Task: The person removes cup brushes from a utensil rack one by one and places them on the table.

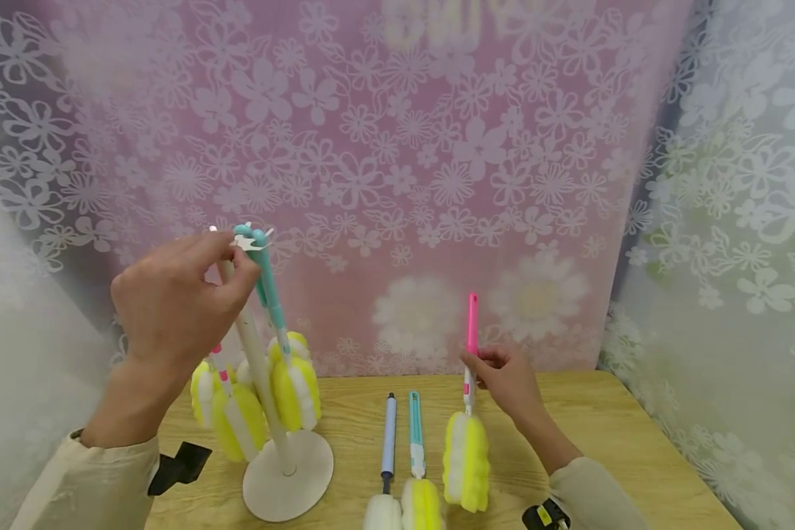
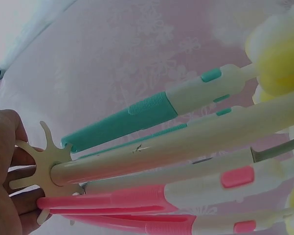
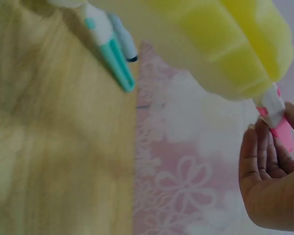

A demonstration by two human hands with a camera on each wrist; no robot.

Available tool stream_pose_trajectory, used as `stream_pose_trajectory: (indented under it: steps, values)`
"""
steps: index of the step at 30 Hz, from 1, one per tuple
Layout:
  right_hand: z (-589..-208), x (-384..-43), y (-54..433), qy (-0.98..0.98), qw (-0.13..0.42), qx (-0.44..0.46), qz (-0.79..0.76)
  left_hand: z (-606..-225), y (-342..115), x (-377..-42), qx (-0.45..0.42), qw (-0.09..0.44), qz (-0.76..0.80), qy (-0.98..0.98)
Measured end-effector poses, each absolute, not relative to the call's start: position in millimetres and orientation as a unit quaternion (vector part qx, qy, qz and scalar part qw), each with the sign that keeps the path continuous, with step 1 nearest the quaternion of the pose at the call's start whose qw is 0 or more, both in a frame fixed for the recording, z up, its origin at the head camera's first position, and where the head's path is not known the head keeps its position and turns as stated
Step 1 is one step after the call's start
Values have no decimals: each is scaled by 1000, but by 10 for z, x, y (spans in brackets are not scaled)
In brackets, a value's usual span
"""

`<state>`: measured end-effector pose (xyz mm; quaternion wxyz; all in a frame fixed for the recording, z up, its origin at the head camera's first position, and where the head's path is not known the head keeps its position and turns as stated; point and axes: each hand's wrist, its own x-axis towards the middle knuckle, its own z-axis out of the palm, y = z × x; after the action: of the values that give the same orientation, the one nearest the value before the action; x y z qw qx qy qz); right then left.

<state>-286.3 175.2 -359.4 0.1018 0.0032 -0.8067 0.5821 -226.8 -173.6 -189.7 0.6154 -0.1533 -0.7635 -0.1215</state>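
Note:
At the left of the head view, my left hand (image 1: 179,294) grips the hooked top of a cream stand (image 1: 273,412) with thumb and fingers. The left wrist view shows its fingers among the prongs of the hook disc (image 2: 44,169). Sponge bottle brushes hang from it: teal-handled ones (image 2: 137,117) and pink-handled ones (image 2: 137,196), yellow-and-white sponge heads down. To the right, my right hand (image 1: 506,383) pinches another pink-handled bottle brush (image 1: 472,324) near the lower handle. That brush is upright, its yellow-and-white sponge (image 1: 465,464) hanging below the fingers.
Between the hands, a bottle brush with a pale blue handle (image 1: 389,438) and one with a teal handle (image 1: 416,434) lie side by side on the wooden table (image 1: 570,471). The stand's round base (image 1: 305,497) rests at left. A flowered pink curtain (image 1: 404,184) hangs behind.

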Motion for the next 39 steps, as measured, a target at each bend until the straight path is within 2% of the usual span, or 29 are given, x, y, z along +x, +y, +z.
stream_pose_trajectory:
  steps: [6,12,20,39]
  values:
    - [-3983,-2877,1856,-833,32,-17,553,-1876,-1792,-2293,-163,612,-129,-763]
    - [-4320,-2863,1864,-850,-7,-54,524,-1897,-1867,-2402,-191,605,-127,-762]
    - [-4530,-2841,1803,-874,-17,-57,483,-1929,-1828,-2409,-193,627,-161,-738]
    - [-4662,-2880,1644,-872,-48,-54,485,-1910,-1841,-2402,-178,612,-149,-756]
